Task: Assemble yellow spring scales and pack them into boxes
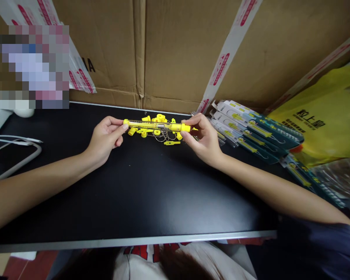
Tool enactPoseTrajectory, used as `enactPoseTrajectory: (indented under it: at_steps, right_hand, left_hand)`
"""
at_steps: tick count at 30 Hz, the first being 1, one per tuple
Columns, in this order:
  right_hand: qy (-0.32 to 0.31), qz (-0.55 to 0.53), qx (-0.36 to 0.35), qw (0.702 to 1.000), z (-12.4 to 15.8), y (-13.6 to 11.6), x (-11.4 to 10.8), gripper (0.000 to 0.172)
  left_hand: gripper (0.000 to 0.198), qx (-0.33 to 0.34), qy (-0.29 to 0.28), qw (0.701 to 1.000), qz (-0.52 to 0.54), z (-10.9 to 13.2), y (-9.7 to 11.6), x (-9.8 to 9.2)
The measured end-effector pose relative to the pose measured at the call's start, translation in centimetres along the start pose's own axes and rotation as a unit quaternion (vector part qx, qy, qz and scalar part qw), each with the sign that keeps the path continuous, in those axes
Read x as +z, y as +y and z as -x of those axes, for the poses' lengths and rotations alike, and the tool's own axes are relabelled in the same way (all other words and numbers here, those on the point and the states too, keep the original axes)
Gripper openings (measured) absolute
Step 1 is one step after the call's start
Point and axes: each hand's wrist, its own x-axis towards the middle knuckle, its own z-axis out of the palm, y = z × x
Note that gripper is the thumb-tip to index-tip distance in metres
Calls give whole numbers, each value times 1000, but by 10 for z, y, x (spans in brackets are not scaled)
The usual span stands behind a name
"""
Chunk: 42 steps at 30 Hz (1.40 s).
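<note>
Head view: my left hand [105, 137] pinched the left end of the tube [151, 125], fingers closed on it. My right hand [203, 140] gripped the capped right end, fingers closed on it too. The tube was level, held just above the pile [159, 132] of loose yellow parts and wire hooks on the worktop [140, 194], near the boxes [177, 50]. Progress, my call: this tube looked filled and capped, so nearly finished; the pile wasn't used up, so more was left. Packs [251, 132] lay stacked right of my right hand, beside the bag [323, 116]. Likely finished ones, couldn't tell for sure.
</note>
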Motion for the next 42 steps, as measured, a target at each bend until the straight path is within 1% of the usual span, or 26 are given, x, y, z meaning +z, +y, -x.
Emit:
enactPoseTrajectory:
  at_steps: [2,6,11,16,22,31,36,39,42]
  right_hand:
    - [-8,-14,11,1000,1,3,1,27]
    - [-19,-4,3,1000,3,7,2,26]
    - [-39,-4,-1,999,5,5,0,24]
    - [-53,-23,24,998,6,1,1,29]
    - [-61,-58,36,996,5,2,1,26]
    - [-44,-54,56,996,4,-5,0,28]
    - [-34,-70,73,994,2,-4,0,28]
    - [-8,-93,92,991,-2,0,-1,29]
    - [13,-120,109,987,-8,3,-4,31]
  left_hand:
    - [21,-2,0,1000,-4,0,0,0]
    - [21,0,-5,1000,-4,0,-1,0]
    - [18,2,-9,1000,-1,0,-2,-1]
    - [17,-5,-7,1000,-5,0,0,-1]
    - [18,-4,-10,1000,-12,0,-1,-1]
    - [15,-10,-10,1000,-24,1,2,1]
    - [16,0,-17,999,-29,1,0,0]
    - [22,8,-35,998,-48,3,-2,2]
    - [31,27,-79,993,-85,9,-1,4]
